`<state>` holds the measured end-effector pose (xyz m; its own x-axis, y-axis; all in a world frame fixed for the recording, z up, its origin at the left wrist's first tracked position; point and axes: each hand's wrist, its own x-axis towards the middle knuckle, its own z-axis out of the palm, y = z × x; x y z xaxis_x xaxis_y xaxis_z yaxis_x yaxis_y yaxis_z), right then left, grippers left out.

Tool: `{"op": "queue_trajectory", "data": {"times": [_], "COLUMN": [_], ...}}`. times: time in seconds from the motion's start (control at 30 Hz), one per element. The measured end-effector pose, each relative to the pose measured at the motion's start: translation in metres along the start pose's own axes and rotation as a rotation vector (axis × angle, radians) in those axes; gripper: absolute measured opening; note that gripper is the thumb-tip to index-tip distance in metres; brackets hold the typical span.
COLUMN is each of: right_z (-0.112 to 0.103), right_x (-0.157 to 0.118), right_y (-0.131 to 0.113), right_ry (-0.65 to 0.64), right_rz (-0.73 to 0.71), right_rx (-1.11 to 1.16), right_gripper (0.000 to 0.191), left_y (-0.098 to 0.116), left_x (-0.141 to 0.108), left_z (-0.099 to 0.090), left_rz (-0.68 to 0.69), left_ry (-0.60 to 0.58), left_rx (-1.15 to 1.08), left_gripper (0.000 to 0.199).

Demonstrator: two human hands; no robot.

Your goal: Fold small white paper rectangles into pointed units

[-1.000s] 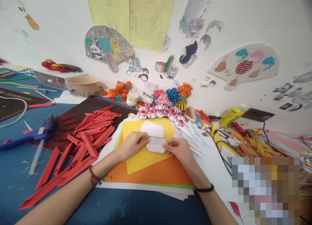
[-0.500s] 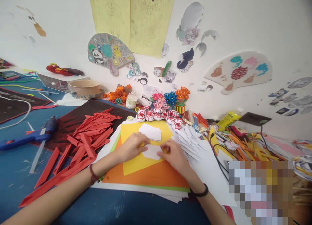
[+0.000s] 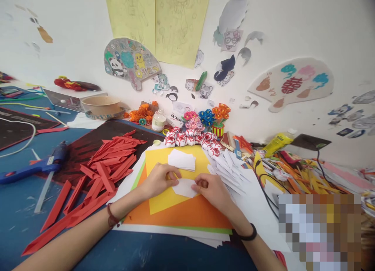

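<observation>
Between my two hands is a small white paper piece (image 3: 184, 189), with slanted corners at its lower edge. My left hand (image 3: 159, 180) pinches its left end between thumb and fingers. At its right end, my right hand (image 3: 212, 189) has thumb and fingertips closed on the paper. Just beyond lies a small stack of white paper pieces (image 3: 181, 160). Both rest over a yellow sheet (image 3: 159, 202), which lies on an orange sheet (image 3: 175, 218) with green and white sheets beneath.
Folded red paper strips (image 3: 102, 173) are heaped on the left, near a blue glue gun (image 3: 49, 163). White folded strips (image 3: 227, 169) lie to the right. Red-and-white paper flowers (image 3: 190, 138) line the back, before small flower pots. A yellow bottle (image 3: 278, 144) and cables stand right.
The upper edge of the paper piece now looks more curved, and my right hand has shifted slightly right. The whole view has moved a little.
</observation>
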<state>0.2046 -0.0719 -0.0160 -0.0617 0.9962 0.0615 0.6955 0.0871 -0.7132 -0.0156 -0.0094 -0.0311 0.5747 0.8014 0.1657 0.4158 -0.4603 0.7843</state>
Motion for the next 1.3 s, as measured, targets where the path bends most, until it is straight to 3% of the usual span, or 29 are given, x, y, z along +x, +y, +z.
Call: {"op": "queue_trajectory", "data": {"times": [0.13, 0.3, 0.43, 0.7, 0.87, 1.3], "right_z": [0.004, 0.006, 0.007, 0.009, 0.011, 0.018], "right_x": [-0.003, -0.004, -0.003, -0.001, -0.001, -0.009], "right_y": [0.005, 0.008, 0.008, 0.009, 0.008, 0.021], "right_ry": [0.073, 0.102, 0.122, 0.135, 0.154, 0.207], "right_rz": [-0.110, -0.173, -0.180, -0.130, -0.128, -0.456], "right_rx": [-0.039, -0.032, 0.000, 0.035, 0.027, -0.169], "right_gripper": [0.004, 0.005, 0.012, 0.008, 0.009, 0.025], "left_y": [0.001, -0.001, -0.002, -0.006, -0.004, 0.000], "left_x": [-0.002, -0.004, -0.005, -0.005, -0.005, -0.005], "left_z": [-0.001, 0.003, 0.006, 0.008, 0.008, 0.005], "left_rz": [0.145, 0.308, 0.313, 0.245, 0.271, 0.364], "left_ry": [0.050, 0.091, 0.111, 0.106, 0.115, 0.064], "left_rx": [0.110, 0.219, 0.230, 0.213, 0.226, 0.249], "left_gripper": [0.005, 0.019, 0.019, 0.015, 0.018, 0.023]}}
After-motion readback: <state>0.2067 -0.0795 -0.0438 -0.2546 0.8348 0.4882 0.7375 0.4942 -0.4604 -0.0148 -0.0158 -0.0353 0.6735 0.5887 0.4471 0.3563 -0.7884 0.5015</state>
